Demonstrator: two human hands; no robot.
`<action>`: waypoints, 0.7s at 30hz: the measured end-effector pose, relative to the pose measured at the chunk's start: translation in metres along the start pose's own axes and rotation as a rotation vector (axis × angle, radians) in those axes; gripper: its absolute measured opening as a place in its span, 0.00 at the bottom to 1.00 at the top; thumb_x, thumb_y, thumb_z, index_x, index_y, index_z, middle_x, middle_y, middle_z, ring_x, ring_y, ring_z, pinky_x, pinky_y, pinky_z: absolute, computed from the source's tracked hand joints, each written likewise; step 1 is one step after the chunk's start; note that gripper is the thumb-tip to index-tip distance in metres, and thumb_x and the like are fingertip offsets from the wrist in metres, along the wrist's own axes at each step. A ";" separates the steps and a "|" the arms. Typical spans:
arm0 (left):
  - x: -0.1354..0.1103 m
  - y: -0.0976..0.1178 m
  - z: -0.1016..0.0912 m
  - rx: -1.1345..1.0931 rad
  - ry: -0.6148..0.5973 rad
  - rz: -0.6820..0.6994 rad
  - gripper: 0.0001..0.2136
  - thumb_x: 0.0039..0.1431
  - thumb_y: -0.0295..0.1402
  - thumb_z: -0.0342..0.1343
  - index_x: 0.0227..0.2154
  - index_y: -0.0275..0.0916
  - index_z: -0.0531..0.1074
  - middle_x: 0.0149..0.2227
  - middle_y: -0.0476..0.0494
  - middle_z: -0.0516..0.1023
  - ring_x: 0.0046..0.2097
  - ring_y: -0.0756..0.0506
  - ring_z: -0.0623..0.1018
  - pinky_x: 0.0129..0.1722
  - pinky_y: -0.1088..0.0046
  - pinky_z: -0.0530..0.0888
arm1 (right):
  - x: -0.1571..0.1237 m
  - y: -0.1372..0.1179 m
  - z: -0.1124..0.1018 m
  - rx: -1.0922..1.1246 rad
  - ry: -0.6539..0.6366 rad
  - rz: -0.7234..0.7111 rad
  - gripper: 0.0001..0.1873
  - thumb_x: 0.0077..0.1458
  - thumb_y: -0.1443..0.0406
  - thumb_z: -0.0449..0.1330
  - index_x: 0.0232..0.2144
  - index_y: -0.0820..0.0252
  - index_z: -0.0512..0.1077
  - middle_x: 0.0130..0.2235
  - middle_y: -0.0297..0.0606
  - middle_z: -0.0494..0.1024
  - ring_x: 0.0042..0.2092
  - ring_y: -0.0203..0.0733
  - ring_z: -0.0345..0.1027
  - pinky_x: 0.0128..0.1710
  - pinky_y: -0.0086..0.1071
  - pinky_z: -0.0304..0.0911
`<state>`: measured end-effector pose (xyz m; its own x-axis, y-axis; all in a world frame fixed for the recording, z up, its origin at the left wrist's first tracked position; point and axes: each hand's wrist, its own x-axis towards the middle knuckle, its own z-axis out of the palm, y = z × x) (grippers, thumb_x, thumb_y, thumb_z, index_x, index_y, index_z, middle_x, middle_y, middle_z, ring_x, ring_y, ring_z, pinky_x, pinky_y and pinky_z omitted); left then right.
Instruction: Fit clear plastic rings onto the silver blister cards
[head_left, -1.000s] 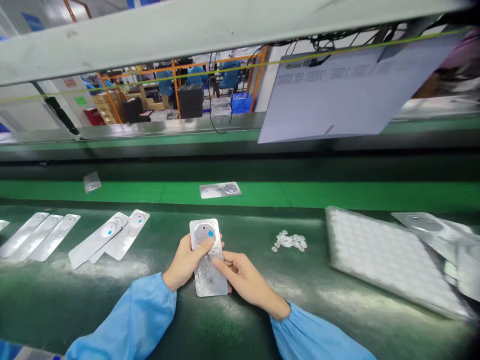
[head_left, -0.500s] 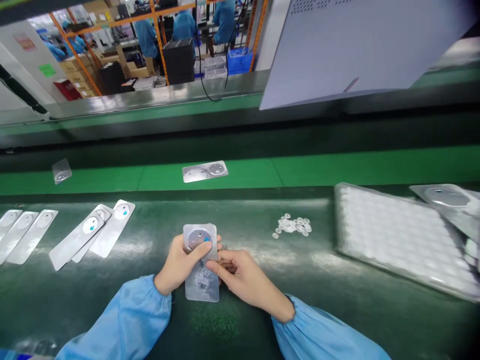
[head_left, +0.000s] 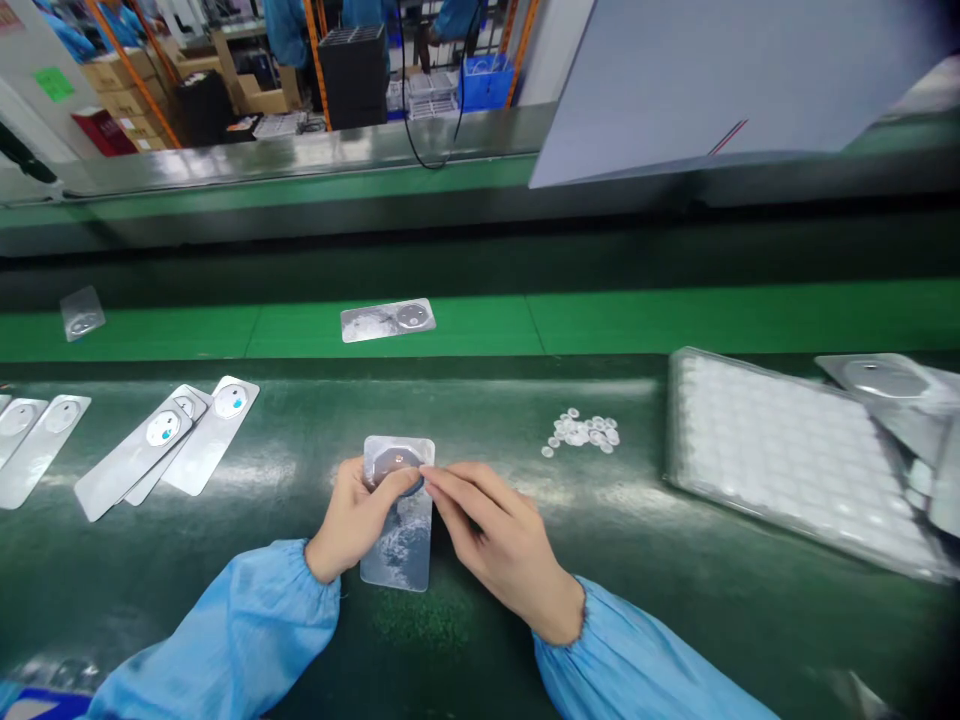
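My left hand (head_left: 360, 515) grips a silvery rectangular plate (head_left: 401, 560) by its left edge, thumb laid across the front. Near the plate's top is a round grey disc (head_left: 392, 460), partly covered by that thumb. My right hand (head_left: 499, 535) has its thumb and fingertips pinched together at the disc's right side, touching close to my left thumb. Whatever lies between those fingertips is too small or hidden to make out. To the right on the green bench is a loose pile of small white rings (head_left: 581, 432).
Several similar plates with round discs (head_left: 139, 455) lie at left, some overlapping. Another plate (head_left: 388, 320) and a small clear piece (head_left: 82, 313) rest on the bright green strip behind. A clear tray of white round parts (head_left: 772, 460) stands right, with packs (head_left: 889, 380) beside it.
My right hand has moved up from the plate's right edge to the disc, its fingertips now pinched there. The blue spot on the disc no longer shows. The view has tilted down slightly.
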<state>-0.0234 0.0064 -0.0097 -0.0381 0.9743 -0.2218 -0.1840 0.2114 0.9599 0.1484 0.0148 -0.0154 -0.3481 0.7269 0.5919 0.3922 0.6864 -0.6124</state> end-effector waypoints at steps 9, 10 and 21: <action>-0.007 -0.008 -0.008 0.128 0.109 -0.052 0.14 0.54 0.45 0.64 0.27 0.37 0.79 0.30 0.46 0.78 0.34 0.45 0.75 0.33 0.72 0.72 | -0.003 0.006 0.007 -0.093 -0.008 0.001 0.13 0.69 0.72 0.57 0.52 0.58 0.76 0.41 0.40 0.82 0.38 0.39 0.78 0.36 0.31 0.74; -0.007 -0.009 -0.009 0.136 0.164 -0.065 0.14 0.53 0.46 0.63 0.28 0.38 0.80 0.32 0.45 0.80 0.37 0.43 0.76 0.36 0.70 0.73 | -0.003 0.005 0.007 -0.082 0.000 0.007 0.12 0.69 0.71 0.58 0.51 0.58 0.77 0.42 0.40 0.82 0.38 0.39 0.78 0.36 0.31 0.74; -0.007 -0.014 -0.010 0.051 0.214 -0.110 0.10 0.53 0.43 0.64 0.28 0.42 0.82 0.38 0.44 0.83 0.49 0.37 0.78 0.51 0.65 0.74 | -0.003 0.002 0.007 -0.054 -0.040 0.046 0.08 0.70 0.70 0.55 0.43 0.58 0.74 0.39 0.41 0.80 0.37 0.41 0.77 0.36 0.33 0.72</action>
<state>-0.0301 -0.0037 -0.0235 -0.2285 0.9078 -0.3516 -0.1494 0.3242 0.9341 0.1442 0.0140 -0.0216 -0.3623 0.7587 0.5414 0.4537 0.6509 -0.6086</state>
